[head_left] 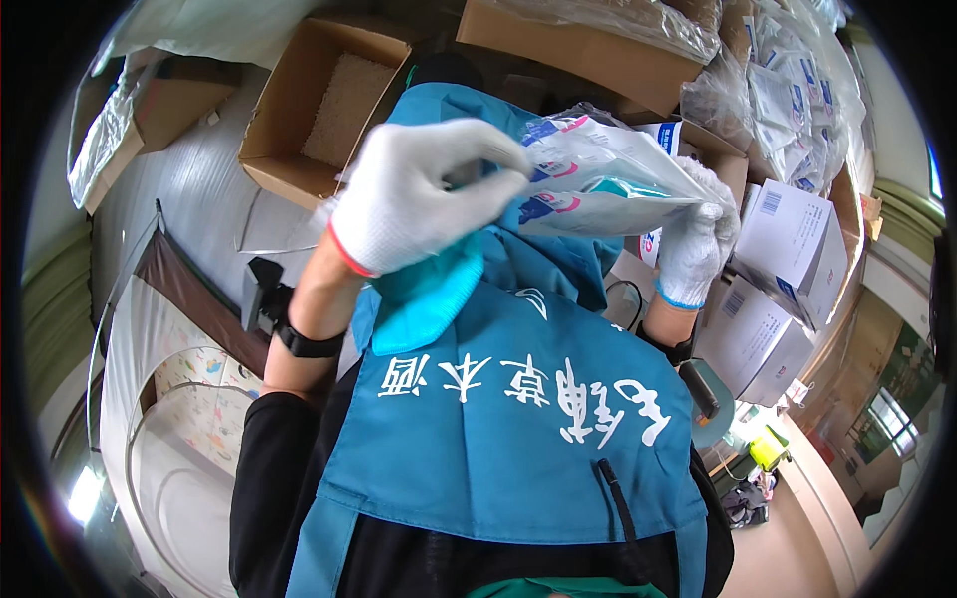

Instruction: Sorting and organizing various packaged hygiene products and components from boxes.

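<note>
My left hand point(429, 194), in a white knit glove with a red cuff, is closed in a pinch, its thumb and index finger at the left edge of a white and clear plastic bag point(608, 204) with pink and blue print. At the bag's right end, my right hand point(695, 234), gloved in white with a blue cuff, grips it. Something turquoise shows inside the bag. Below my left palm hangs a turquoise cloth point(431, 299), over the blue apron point(498, 409); whether my curled fingers also hold this cloth is hidden.
An open cardboard box point(274, 149) with pale contents stands at the far left. Another carton point(588, 50) is straight ahead. A clear sack of similar printed bags point(788, 100) is at the far right, above white boxes point(788, 239). A brown and white fabric tent point(189, 289) lies left.
</note>
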`<state>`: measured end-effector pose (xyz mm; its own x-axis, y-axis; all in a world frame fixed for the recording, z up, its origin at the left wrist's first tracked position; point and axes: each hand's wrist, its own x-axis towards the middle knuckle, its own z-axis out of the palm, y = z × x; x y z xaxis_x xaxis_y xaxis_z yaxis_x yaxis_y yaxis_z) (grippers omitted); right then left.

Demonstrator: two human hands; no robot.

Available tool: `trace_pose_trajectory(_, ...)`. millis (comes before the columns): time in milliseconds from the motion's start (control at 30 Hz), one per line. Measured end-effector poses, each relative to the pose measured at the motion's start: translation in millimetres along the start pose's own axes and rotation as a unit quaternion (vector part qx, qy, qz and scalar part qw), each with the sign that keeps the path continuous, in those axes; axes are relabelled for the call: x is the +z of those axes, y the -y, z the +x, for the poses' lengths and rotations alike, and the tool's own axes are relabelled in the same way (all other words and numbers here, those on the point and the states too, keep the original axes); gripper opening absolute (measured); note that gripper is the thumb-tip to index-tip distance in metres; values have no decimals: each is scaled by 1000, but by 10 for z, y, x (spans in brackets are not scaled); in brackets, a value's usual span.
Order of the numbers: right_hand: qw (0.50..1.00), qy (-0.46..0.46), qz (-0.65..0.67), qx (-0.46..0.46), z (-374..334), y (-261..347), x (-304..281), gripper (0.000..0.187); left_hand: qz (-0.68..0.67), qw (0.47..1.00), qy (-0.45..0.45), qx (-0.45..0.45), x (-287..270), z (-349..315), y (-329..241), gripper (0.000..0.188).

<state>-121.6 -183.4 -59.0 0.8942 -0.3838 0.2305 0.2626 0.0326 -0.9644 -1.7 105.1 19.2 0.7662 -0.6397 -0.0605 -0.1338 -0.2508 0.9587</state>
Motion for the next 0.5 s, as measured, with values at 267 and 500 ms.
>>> trace_pose_trajectory(267,990,2,-144,-5,19,63,138,54,-15,998,23,61,146,-37,17,13)
trace_pose_trajectory(500,990,-5,-143,10,76,107,305,57,8,1000,-26,8,183,46,65,26)
